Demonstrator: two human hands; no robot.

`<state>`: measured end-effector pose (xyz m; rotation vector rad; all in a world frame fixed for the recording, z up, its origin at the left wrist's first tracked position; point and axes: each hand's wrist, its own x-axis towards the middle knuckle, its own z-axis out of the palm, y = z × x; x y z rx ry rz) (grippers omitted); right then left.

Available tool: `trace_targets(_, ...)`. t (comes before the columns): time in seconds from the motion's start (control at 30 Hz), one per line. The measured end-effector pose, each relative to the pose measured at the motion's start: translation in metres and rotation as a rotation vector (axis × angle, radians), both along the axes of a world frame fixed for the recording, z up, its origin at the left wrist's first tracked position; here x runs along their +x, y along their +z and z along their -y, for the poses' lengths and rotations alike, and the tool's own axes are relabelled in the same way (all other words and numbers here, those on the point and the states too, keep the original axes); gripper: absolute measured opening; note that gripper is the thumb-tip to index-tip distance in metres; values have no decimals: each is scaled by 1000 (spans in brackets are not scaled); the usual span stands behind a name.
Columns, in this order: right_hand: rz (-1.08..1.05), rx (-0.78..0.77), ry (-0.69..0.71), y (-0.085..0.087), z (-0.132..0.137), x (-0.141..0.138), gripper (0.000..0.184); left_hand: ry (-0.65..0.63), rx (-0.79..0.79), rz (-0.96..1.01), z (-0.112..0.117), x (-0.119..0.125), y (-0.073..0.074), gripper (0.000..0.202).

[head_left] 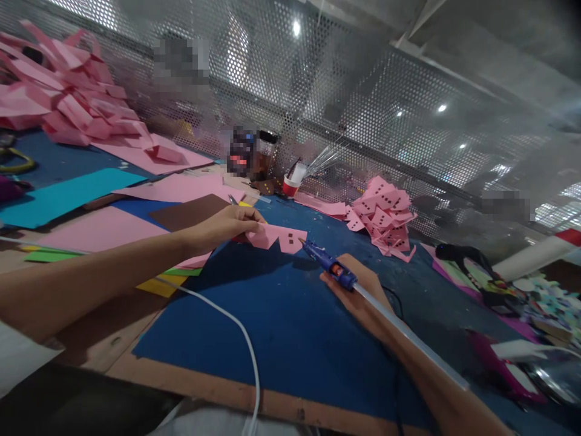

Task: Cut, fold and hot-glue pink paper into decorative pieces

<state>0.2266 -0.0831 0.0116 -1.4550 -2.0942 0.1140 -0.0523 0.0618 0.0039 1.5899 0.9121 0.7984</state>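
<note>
Between the fingers of my left hand [233,225] is a pink paper piece [272,237] with a notch in its lower edge and small dark squares near its right end. My right hand [358,287] is wrapped round a blue glue gun [330,263], its nozzle at the right edge of the pink piece. A long whitish glue stick [403,332] sticks out of the gun's back toward my forearm. Both hands are above a blue sheet [254,339] on the table. Whether the nozzle touches the paper I cannot tell.
Folded pink strips [86,91] are heaped at the far left. Dotted pink pieces [381,212] form a pile beyond my right hand, near a red-and-white cup [293,181] of sticks. A white cable [245,327] crosses the blue sheet. Behind stands a perforated metal screen [281,72].
</note>
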Motion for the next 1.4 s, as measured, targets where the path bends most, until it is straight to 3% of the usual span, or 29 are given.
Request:
trace_targets(0.27, 104, -17, 95, -17, -7, 6, 10, 15, -14, 2, 0, 1, 0, 18)
trace_targets(0.47, 125, -8, 53, -21, -7, 7, 11, 4, -19, 7, 2, 2, 3, 20)
trace_targets(1.4, 178, 3, 28, -23, -6, 8, 10, 6, 54, -14, -2, -1, -2, 15)
